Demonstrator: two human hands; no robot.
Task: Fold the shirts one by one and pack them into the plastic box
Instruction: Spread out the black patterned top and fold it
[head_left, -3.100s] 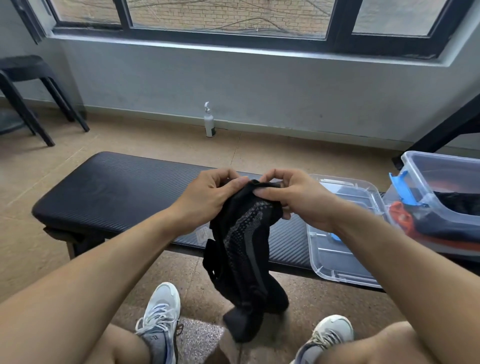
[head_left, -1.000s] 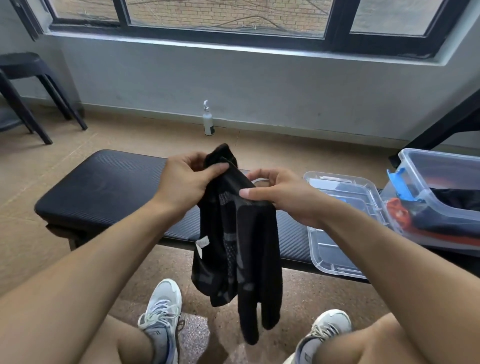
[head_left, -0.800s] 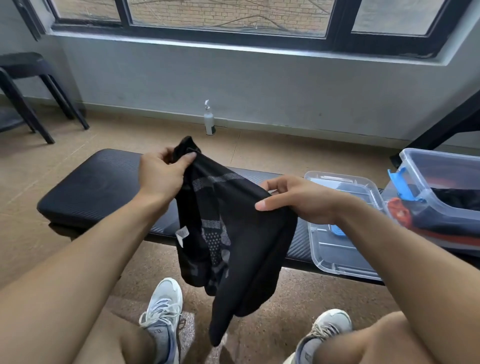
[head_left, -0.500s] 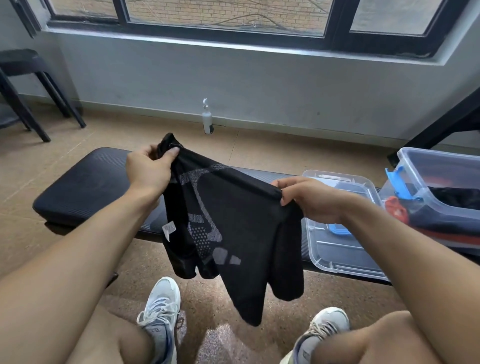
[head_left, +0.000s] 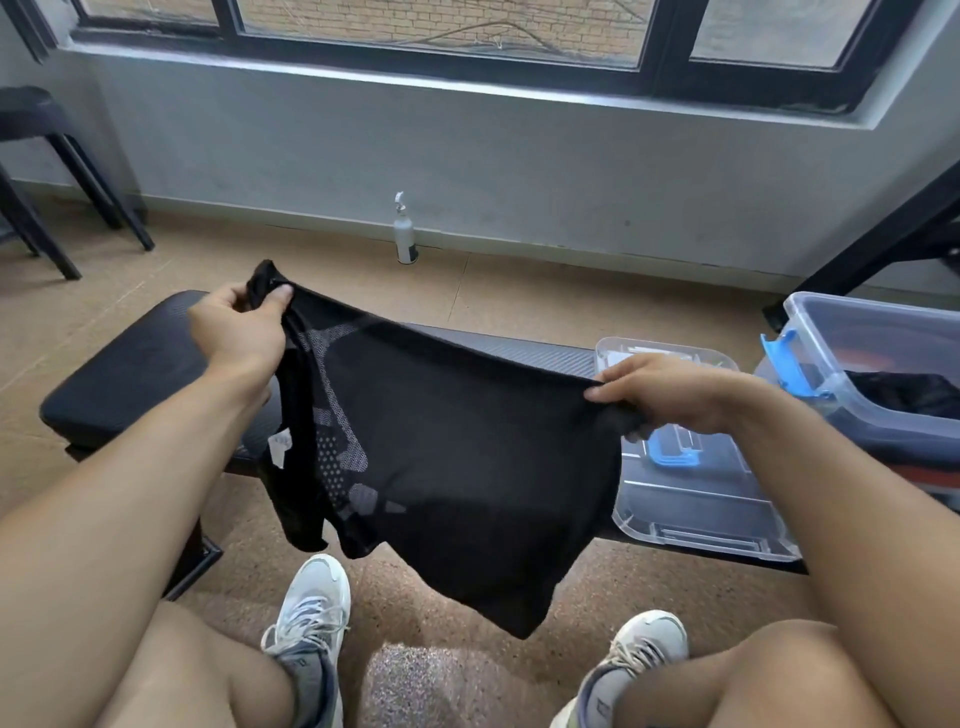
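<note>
A black mesh shirt (head_left: 457, 457) with a grey pattern hangs spread out in the air in front of a black padded bench (head_left: 130, 374). My left hand (head_left: 236, 327) pinches its upper left corner. My right hand (head_left: 660, 389) grips its upper right edge. A white tag hangs at the shirt's left side. The clear plastic box (head_left: 810, 384) with blue latches stands at the right end of the bench, with dark and orange-red clothes inside it.
The box's clear lid (head_left: 696, 499) lies on the bench beside the box. A white spray bottle (head_left: 404, 231) stands on the floor by the wall. A black stool (head_left: 47, 176) is at the far left. My knees and shoes fill the bottom.
My hands have pulled apart, the left one going left and the right one right. The bunched shirt is now stretched wide between them.
</note>
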